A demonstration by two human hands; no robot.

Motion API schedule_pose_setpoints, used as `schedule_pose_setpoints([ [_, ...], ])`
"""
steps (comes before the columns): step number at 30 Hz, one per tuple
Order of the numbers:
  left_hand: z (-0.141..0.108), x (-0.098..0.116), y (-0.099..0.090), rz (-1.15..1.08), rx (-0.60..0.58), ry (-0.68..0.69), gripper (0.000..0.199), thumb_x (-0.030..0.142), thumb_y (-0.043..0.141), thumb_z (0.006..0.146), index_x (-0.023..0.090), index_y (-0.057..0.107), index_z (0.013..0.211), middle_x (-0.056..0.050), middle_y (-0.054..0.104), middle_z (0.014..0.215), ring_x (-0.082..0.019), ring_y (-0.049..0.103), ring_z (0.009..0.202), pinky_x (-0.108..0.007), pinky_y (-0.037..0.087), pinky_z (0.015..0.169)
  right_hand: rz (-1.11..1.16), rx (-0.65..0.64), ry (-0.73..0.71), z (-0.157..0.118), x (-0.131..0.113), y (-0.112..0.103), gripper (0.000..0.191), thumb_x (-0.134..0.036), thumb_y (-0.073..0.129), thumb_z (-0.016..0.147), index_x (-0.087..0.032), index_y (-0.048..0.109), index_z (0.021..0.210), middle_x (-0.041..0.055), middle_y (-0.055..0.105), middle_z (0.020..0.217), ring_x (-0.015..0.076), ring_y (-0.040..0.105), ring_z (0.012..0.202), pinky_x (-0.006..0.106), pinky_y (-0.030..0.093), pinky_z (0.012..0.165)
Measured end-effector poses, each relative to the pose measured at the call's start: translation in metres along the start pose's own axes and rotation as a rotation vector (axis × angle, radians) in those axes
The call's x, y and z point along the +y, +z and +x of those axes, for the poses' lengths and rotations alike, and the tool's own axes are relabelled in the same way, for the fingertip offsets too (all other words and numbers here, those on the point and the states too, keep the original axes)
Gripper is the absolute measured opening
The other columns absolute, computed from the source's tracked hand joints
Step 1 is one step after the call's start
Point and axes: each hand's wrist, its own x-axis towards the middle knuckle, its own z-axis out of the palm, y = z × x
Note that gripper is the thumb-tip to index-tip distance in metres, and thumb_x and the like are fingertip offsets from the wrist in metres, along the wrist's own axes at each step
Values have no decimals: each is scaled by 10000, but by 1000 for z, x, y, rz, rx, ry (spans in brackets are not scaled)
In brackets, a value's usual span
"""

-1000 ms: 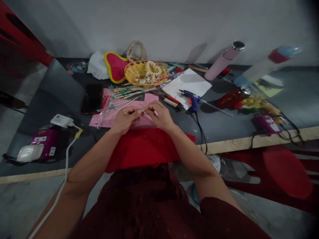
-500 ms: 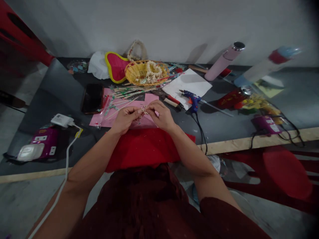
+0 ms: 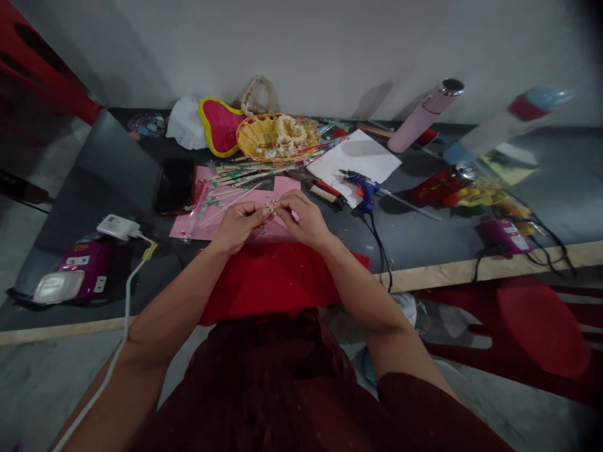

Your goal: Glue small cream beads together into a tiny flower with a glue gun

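Observation:
My left hand (image 3: 241, 225) and my right hand (image 3: 304, 218) meet above a pink sheet (image 3: 188, 225) near the table's front. Between their pinched fingertips is a small cluster of whitish and pinkish bits (image 3: 271, 211), too small to make out fully; it resembles the pale beaded loop (image 3: 289, 138) in the yellow basket (image 3: 249, 139). Fingers of both hands are closed on it and partly cover it. Below the wrists, a red cloth (image 3: 277, 279) hangs over the table edge. Thin sticks (image 3: 235, 176) with green wrapping lie just beyond the hands.
Pliers (image 3: 325, 188) and a blue glue gun (image 3: 367, 190) lie right of my hands, the gun partly on white paper (image 3: 362, 154). A phone (image 3: 175, 185) and a white charger (image 3: 117, 227) with cable are leftward. A pink flask (image 3: 424, 116) and red can (image 3: 438, 185) stand at right.
Both hands stay in the same place, still pinching the small cluster; only slight finger movement shows. Nothing else on the table has visibly moved.

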Motion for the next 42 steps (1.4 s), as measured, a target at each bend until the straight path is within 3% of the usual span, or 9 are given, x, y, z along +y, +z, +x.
schedule_pose_setpoints([
  [33, 0, -2, 1, 37, 13, 48, 288, 404, 714, 674, 136, 705, 778, -28, 634, 672, -88, 517, 564, -214, 418, 548, 10, 35, -24, 0, 1, 2, 85, -204, 482, 891, -185, 564, 877, 50, 580, 865, 142, 549, 860, 297, 473, 783],
  [42, 0, 2, -1, 102, -15, 28, 302, 427, 686, 698, 134, 699, 772, -32, 631, 668, -92, 504, 563, -218, 378, 540, 84, 59, 56, 1, 1, -2, 95, -235, 516, 877, -194, 594, 841, 28, 602, 832, 126, 559, 817, 281, 466, 749],
])
